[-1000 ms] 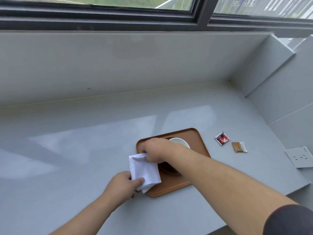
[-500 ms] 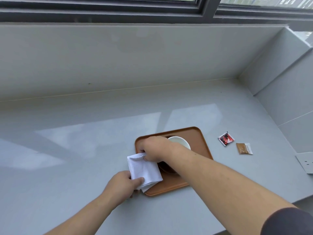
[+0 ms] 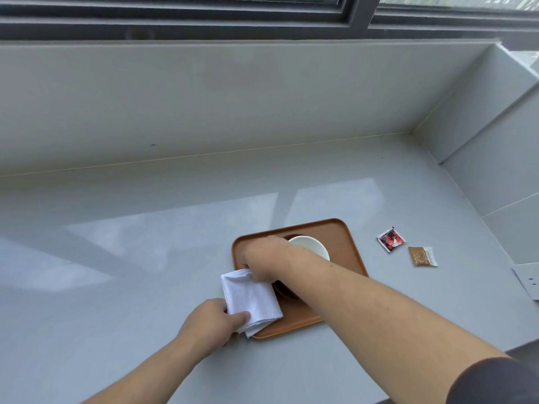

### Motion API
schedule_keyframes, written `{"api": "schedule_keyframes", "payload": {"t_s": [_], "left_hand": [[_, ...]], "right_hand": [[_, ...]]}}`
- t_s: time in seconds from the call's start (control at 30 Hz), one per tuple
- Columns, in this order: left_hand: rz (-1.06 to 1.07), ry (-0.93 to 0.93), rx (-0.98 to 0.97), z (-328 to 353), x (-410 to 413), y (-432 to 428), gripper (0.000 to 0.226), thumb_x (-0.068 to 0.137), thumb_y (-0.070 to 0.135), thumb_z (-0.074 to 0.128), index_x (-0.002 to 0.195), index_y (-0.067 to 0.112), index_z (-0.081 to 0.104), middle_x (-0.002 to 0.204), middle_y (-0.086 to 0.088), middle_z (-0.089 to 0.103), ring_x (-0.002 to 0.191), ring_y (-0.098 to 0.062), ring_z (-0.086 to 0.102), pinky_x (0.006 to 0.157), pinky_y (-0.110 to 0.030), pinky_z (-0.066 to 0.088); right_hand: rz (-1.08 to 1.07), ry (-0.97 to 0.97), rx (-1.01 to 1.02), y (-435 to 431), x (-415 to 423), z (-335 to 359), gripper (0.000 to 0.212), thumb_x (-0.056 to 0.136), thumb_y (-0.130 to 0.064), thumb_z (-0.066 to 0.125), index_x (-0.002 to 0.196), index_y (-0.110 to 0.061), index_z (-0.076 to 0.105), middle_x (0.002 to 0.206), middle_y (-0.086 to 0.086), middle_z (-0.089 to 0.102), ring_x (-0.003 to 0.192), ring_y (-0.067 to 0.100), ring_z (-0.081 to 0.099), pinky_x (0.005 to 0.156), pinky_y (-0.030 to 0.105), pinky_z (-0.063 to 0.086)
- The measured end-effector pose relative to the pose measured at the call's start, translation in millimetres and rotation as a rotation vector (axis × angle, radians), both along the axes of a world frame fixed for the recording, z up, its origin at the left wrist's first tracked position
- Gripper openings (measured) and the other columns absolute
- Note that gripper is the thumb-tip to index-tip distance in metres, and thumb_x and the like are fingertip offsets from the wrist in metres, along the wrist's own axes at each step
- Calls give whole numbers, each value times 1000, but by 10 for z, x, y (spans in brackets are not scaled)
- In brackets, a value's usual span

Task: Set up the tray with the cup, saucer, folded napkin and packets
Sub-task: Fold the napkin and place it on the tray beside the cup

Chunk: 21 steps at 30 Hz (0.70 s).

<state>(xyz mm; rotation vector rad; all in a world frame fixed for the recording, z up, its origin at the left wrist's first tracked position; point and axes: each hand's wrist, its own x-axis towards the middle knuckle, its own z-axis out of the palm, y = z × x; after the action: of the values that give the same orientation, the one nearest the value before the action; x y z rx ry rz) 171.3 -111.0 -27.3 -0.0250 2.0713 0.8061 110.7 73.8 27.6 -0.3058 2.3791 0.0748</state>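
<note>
A brown tray lies on the grey counter. On it stands a white cup on a dark saucer, mostly hidden by my right forearm. A folded white napkin lies over the tray's left edge. My right hand pinches the napkin's far corner, and my left hand grips its near corner. A red and black packet and a brown packet lie on the counter to the right of the tray.
A grey wall runs behind the counter under a dark window frame. A side wall closes the right end, with a white socket plate at the right edge. The counter's front edge is near my right arm.
The camera has tilted slightly downward, so the scene sits a little higher in view. Both hands hold the napkin in much the same place on the tray's left edge.
</note>
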Motion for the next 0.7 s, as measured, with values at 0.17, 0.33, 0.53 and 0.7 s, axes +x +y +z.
{"api": "schedule_keyframes", "payload": {"t_s": [0.17,0.33,0.53,0.7], "left_hand": [[-81,52,-77,17,-28,98,39,76,57,72,65,21,61,62,1,75,47,-11,57,56,-28,43],[-201,77,-161,1,-23,165,47,79,65,68,61,23,57,59,1,72,52,-13,59,54,-27,43],[-207,37,-135,-20,-25,165,51,80,69,65,59,22,61,68,3,80,47,-11,58,58,-28,48],[-284,46,-204,7,-62,187,47,81,63,66,57,22,64,68,6,80,53,-10,61,59,-27,47]], "right_hand": [[-9,-67,48,118,11,40,12,93,-15,58,99,-15,68,95,2,68,86,25,65,69,34,52],[-25,-89,91,248,18,86,15,93,-10,57,102,-12,68,100,5,69,91,28,66,77,38,57],[-6,-129,87,230,44,61,16,91,-12,58,102,-14,69,97,3,69,89,27,66,75,36,56],[-1,-171,85,210,55,-4,14,90,-15,59,99,-17,68,93,0,68,85,25,65,75,37,56]]}}
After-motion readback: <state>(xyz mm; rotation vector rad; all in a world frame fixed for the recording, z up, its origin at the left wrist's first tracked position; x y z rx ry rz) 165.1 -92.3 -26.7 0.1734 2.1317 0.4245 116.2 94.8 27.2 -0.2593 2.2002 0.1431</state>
